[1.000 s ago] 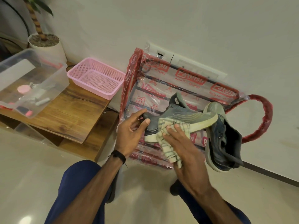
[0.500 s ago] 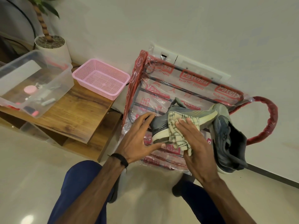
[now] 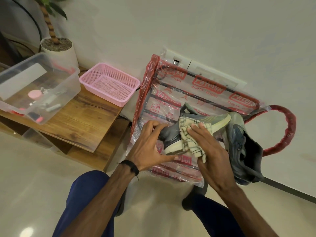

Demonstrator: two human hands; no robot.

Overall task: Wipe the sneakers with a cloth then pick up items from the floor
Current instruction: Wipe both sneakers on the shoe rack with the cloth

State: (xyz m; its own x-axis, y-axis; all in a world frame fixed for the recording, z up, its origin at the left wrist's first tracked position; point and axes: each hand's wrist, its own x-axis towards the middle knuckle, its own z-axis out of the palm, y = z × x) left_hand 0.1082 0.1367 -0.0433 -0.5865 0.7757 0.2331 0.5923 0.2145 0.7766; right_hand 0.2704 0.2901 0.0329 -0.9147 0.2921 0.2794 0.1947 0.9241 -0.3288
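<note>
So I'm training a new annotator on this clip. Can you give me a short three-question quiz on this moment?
1. True or false: the right hand presses the checked cloth against the sneaker being cleaned.
2. What does the left hand grip? A) the pink basket B) the heel end of that sneaker C) the clear plastic box
3. Fill in: the second sneaker lies to the ____ of the one being wiped.

Key: 1 true; 2 B; 3 right.
</note>
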